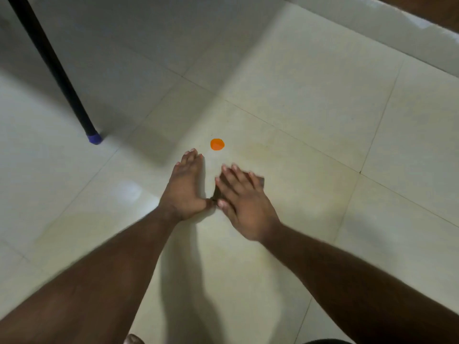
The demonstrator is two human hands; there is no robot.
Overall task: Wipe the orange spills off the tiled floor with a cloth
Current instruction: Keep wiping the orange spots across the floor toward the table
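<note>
A black table leg stands far left, and the orange spot sits just past the flat left hand and the right hand, spread flat on a dark cloth.

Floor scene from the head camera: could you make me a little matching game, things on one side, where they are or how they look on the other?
Things:
1. orange spill
2. cloth
3. left hand
4. table leg

Descriptions:
A. black, with a purple foot
B. flat on the tile, fingers straight
C. dark, mostly hidden under the right hand
D. round spot just beyond the fingertips

Pairs: 1-D, 2-C, 3-B, 4-A
</note>
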